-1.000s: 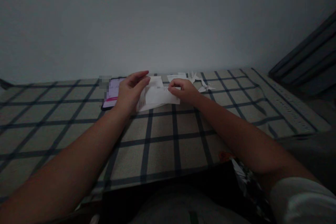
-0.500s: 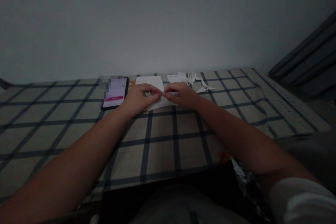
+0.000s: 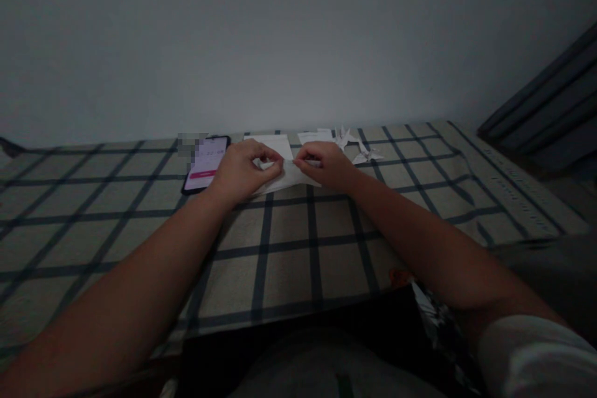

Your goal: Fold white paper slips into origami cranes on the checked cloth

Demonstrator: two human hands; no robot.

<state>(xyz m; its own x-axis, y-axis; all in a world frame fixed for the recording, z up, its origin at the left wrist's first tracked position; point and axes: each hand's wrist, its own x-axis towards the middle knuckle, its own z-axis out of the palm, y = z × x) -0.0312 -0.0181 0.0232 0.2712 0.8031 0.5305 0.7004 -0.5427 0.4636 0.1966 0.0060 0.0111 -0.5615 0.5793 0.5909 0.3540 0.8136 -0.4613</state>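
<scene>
A sheet of white paper (image 3: 291, 175) is held between my two hands, low over the checked tablecloth. My left hand (image 3: 252, 165) pinches its far edge with thumb and forefinger. On the other side, my right hand (image 3: 324, 165) pinches the same edge, a short gap away from the left fingertips. Both hands cover the ends of the sheet, so its full shape is hidden. Behind the left hand lies another white paper (image 3: 270, 144), flat on the cloth.
A phone (image 3: 204, 168) with a lit screen lies left of my left hand. Folded paper cranes (image 3: 345, 137) and a paper piece (image 3: 314, 135) rest behind my right hand. The checked tablecloth (image 3: 289, 273) reaches back to a plain wall (image 3: 298, 43). A dark curtain (image 3: 550, 93) hangs at the right.
My fingertips have moved apart along the paper's edge, leaving a small gap where they nearly met before. Both hands have risen slightly in view.
</scene>
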